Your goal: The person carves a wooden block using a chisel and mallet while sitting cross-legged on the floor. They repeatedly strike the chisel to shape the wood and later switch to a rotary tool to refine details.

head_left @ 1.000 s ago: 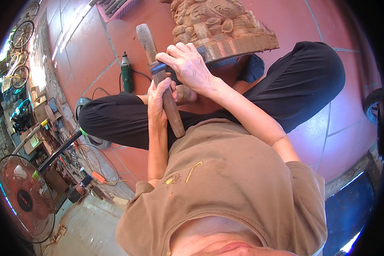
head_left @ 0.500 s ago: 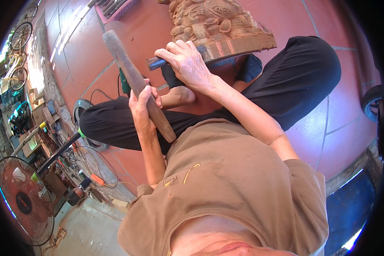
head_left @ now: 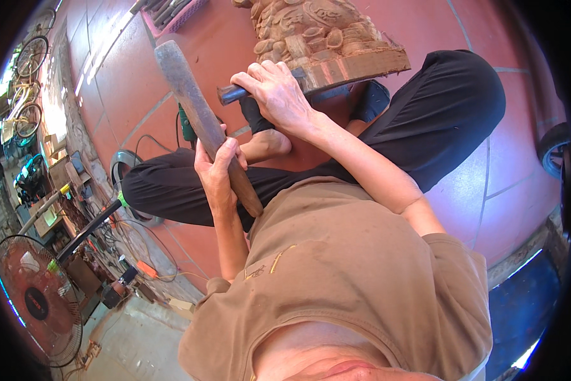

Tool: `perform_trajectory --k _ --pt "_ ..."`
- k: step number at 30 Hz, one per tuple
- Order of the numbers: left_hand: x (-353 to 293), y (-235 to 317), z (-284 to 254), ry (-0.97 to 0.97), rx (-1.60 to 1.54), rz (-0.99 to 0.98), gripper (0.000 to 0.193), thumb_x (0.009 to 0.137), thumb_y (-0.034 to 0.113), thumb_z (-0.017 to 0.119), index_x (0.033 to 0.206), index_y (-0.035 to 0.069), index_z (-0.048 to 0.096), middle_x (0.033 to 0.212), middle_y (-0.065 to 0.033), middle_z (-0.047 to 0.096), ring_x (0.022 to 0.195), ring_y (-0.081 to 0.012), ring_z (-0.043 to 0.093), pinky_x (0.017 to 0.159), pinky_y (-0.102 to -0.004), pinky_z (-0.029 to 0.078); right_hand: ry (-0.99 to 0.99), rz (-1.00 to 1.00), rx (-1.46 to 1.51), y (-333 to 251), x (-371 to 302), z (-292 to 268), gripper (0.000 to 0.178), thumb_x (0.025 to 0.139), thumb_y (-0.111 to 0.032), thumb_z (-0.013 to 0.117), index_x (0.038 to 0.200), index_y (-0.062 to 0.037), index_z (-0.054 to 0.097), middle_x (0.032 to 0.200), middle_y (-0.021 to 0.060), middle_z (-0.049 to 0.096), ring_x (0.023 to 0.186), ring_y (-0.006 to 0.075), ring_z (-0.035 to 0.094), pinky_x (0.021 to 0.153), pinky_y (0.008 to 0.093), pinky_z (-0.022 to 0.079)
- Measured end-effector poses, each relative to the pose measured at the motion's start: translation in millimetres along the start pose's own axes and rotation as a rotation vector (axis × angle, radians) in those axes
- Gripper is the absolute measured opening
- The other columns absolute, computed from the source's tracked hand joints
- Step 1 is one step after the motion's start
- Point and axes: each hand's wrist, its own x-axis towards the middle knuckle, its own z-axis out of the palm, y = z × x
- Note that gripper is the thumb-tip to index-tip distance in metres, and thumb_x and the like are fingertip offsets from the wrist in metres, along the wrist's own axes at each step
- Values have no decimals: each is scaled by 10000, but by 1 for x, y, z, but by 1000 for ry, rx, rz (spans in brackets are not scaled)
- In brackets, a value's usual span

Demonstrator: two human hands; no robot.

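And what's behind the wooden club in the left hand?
Behind the wooden club, red floor tiles, part of a green power tool and a black trouser leg show. The rest of the tool, and whatever else the club and left hand cover, is hidden.

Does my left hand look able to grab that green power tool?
Probably not: the left hand is wrapped around a wooden mallet, which partly hides the green power tool from this view.
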Motion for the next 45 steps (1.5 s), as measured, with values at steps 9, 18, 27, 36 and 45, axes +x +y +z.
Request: perform_trajectory --k 9,18,27,36,45 --pt "-6 12 0 73 -12 135 417 933 155 641 1263 -47 486 763 -102 581 555 -164 570 526 -280 479 17 9 32 0 0 -4 379 786 -14 636 1148 -118 595 958 71 550 927 287 544 801 408 420" --pt "-10 10 0 -66 222 -74 395 912 148 672 1227 -46 534 756 -68 564 556 -140 553 517 -240 446 10 18 21 -1 2 -6 401 772 -24 661 1154 -118 582 970 81 554 939 297 542 813 412 418" --pt "-7 14 -4 124 2 178 361 952 168 635 1220 -41 513 747 -74 562 547 -149 546 510 -248 446 4 12 16 1 2 -4 381 785 -57 678 1149 -117 582 981 75 561 943 298 544 811 422 415" --pt "-9 13 -6 48 -13 111 365 959 186 627 1225 -37 515 743 -76 559 550 -150 555 507 -249 449 -4 6 2 2 0 -5 395 774 -18 657 1151 -113 588 983 80 560 948 300 544 820 418 420" --pt "-11 11 -9 -97 135 -11 368 959 193 632 1223 -36 517 740 -74 559 547 -140 543 499 -253 442 4 -2 -8 1 -1 -4 389 774 -15 654 1146 -105 584 976 80 556 947 299 543 820 416 427"
